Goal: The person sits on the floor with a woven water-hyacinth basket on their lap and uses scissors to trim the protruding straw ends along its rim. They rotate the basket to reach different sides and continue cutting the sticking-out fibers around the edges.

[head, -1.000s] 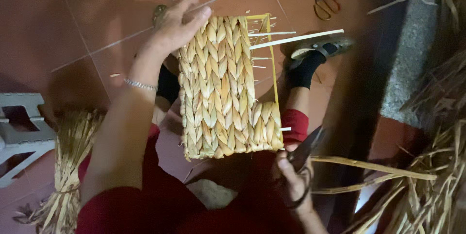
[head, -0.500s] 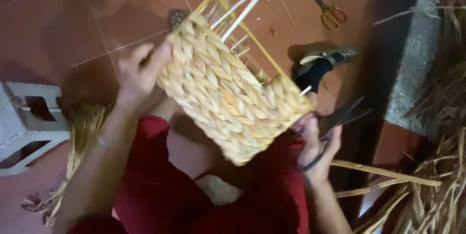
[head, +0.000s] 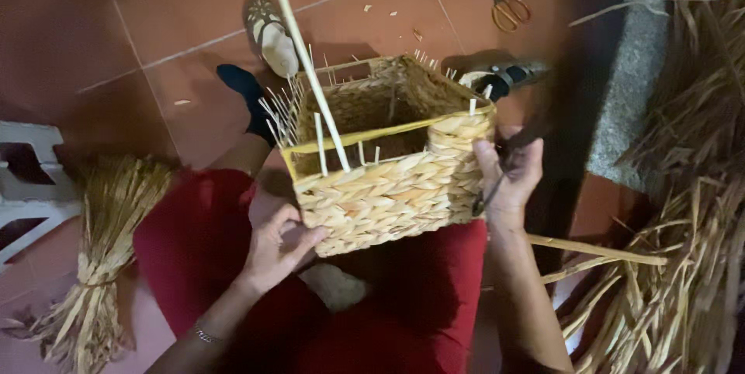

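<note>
Left hand's [head: 275,254] grip cups the near lower corner of the woven basket [head: 388,188], fingers pressed to its braided wall. Right hand [head: 508,176] clamps the basket's right end while its grip is closed on dark shears [head: 490,188] — blades mostly hidden. Basket rests on the lap, above red trousers [head: 202,242], open top tilted away, yellow wire rim and pale stakes [head: 310,79] sticking up. Beyond — a straw bundle [head: 101,265] left, a sandal [head: 272,32] and orange-handled scissors [head: 504,5] on the tiled floor [head: 155,25].
</note>
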